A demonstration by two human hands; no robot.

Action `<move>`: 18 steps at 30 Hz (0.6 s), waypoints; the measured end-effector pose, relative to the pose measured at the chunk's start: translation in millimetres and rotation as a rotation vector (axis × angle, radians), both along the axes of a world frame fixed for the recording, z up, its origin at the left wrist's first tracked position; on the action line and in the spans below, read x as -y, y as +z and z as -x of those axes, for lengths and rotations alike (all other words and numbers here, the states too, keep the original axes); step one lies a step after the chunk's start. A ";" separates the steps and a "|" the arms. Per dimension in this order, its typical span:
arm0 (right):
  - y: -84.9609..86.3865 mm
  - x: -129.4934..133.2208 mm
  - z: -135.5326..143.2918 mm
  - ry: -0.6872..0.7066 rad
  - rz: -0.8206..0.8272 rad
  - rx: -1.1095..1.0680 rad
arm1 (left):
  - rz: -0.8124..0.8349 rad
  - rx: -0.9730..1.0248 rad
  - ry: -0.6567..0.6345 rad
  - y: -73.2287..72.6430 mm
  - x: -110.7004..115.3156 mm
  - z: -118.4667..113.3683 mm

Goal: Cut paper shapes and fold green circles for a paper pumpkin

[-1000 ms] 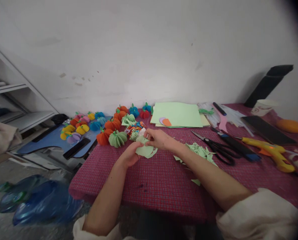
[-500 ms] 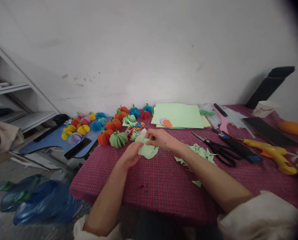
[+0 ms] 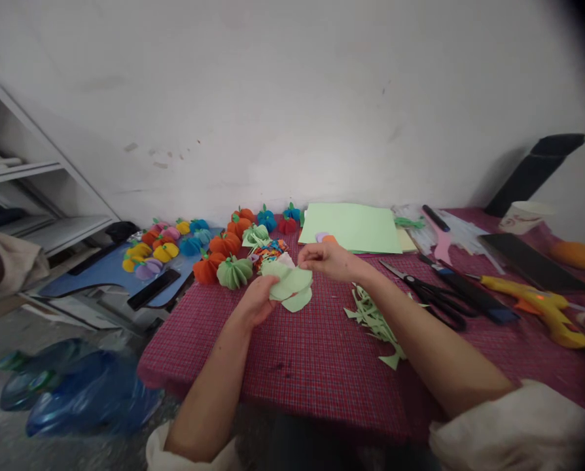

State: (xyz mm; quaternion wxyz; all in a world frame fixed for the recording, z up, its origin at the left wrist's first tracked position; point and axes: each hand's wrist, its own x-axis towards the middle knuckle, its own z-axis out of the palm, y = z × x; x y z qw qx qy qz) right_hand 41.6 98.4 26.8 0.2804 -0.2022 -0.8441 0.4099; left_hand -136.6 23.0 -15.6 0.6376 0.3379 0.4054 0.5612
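Light green paper cutouts point(image 3: 286, 281) with rounded edges lie between my hands, above the checked cloth. My left hand point(image 3: 259, 299) grips them at their left side, thumb on top. At their upper right edge, my right hand point(image 3: 328, 259) has its fingertips pinched on the paper. Another green cutout point(image 3: 297, 301) shows just below, overlapped by the held ones. Green paper scraps point(image 3: 373, 317) lie under my right forearm. Left of the cutouts sit a finished green paper pumpkin point(image 3: 234, 272) and several orange ones point(image 3: 224, 243).
Green paper sheets point(image 3: 354, 226) are stacked by the wall. To the right lie black scissors point(image 3: 427, 294), a cutter point(image 3: 469, 288), a yellow glue gun point(image 3: 538, 304) and a paper cup point(image 3: 523, 216). A phone point(image 3: 154, 289) rests on the blue table at left.
My right hand has moved slightly right and up, drawing the edge of the cutouts out wider. My left hand keeps its hold. The view has shifted slightly.
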 end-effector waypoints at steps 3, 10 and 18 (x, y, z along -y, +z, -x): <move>4.5 2.1 0.4 0.030 0.054 -0.070 | 0.017 -0.016 0.024 -1.1 -0.7 1.0; -14.9 8.7 15.4 -0.094 -0.093 0.070 | 0.005 0.012 -0.007 -6.0 -1.0 1.5; -21.1 12.1 21.3 -0.188 -0.157 0.055 | -0.011 -0.079 -0.099 0.1 5.0 -1.0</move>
